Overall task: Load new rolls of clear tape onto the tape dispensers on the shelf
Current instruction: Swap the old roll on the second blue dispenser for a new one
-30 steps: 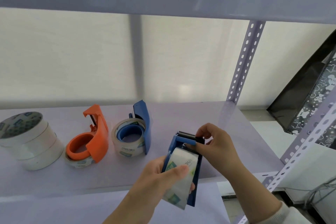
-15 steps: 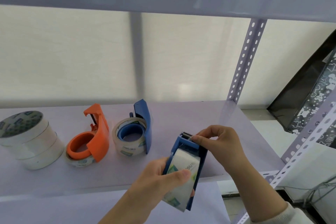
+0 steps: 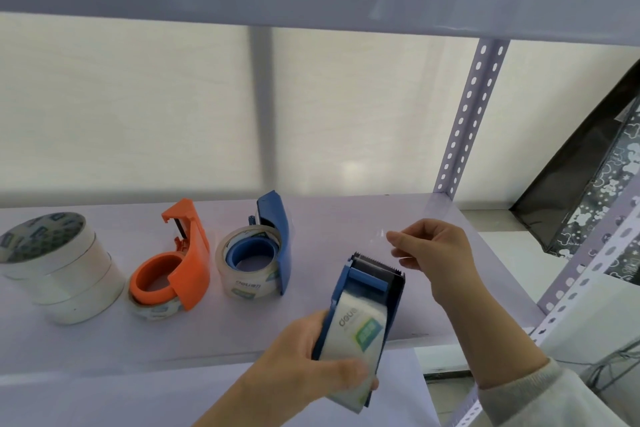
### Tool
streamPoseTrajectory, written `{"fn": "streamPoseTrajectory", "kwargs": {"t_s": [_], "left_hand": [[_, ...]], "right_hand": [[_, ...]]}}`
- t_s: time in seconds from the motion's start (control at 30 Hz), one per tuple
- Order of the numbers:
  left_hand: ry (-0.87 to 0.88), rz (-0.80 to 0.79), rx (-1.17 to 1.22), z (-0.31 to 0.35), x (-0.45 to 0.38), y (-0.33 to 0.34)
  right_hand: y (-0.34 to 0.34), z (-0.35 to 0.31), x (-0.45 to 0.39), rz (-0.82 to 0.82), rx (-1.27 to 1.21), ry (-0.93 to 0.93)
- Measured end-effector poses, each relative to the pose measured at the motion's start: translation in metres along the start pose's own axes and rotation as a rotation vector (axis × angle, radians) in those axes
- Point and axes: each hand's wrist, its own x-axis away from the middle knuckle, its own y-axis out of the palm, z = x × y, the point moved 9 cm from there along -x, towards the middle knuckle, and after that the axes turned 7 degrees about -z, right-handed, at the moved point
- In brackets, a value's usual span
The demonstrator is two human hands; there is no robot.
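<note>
While the left hand [image 3: 304, 354] grips a blue tape dispenser [image 3: 363, 315] loaded with a clear tape roll [image 3: 353, 329] above the shelf [image 3: 346, 218] edge, the right hand [image 3: 436, 253] pinches the tape's loose end just beyond the serrated blade. An orange dispenser [image 3: 187, 260], another blue dispenser [image 3: 273, 239] and stacked rolls [image 3: 59, 270] sit on the shelf.

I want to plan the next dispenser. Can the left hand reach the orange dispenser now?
Probably not yet: the left hand grips the blue dispenser. The path to the orange dispenser looks free.
</note>
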Motion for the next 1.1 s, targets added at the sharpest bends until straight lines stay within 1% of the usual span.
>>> {"fn": "streamPoseTrajectory", "kwargs": {"t_s": [0.07,0.13,0.27,0.43,0.5,0.57,0.73,0.77,0.83,0.9,0.97,1.03,1.1], "left_hand": [[0.021,0.063,0.072,-0.002,-0.001,-0.009],[0.032,0.074,0.086,-0.001,0.0,-0.012],[0.043,-0.025,-0.019,0.002,0.003,-0.004],[0.074,0.007,0.044,0.005,0.003,-0.008],[0.064,-0.008,-0.016,0.005,0.001,-0.007],[0.074,-0.07,-0.074,0.007,0.004,0.0],[0.041,-0.011,0.07,0.002,0.002,-0.008],[0.027,-0.017,0.05,0.001,0.002,-0.007],[0.031,-0.089,-0.024,0.003,0.005,0.0],[0.045,-0.134,-0.001,0.004,0.008,0.005],[0.047,-0.094,0.106,0.001,0.007,0.002],[0.055,-0.021,0.201,0.0,0.007,-0.005],[0.072,0.024,0.21,0.0,0.008,-0.011]], "right_hand": [[0.006,0.003,-0.001,-0.014,-0.037,0.022],[0.008,0.003,-0.004,-0.009,-0.064,0.028],[-0.01,0.005,-0.011,0.088,-0.139,0.04],[-0.006,0.012,-0.013,0.085,-0.125,0.059],[-0.012,0.012,-0.015,0.117,-0.145,0.054],[-0.02,0.014,-0.016,0.152,-0.165,0.054],[-0.02,0.025,-0.015,0.168,-0.152,0.072],[-0.022,0.025,-0.015,0.18,-0.154,0.074],[-0.028,0.025,-0.016,0.207,-0.172,0.065],[-0.032,0.025,-0.018,0.208,-0.193,0.059],[-0.03,0.029,-0.019,0.195,-0.193,0.073],[-0.027,0.036,-0.018,0.177,-0.202,0.108],[-0.024,0.043,-0.017,0.149,-0.253,0.146]]}}
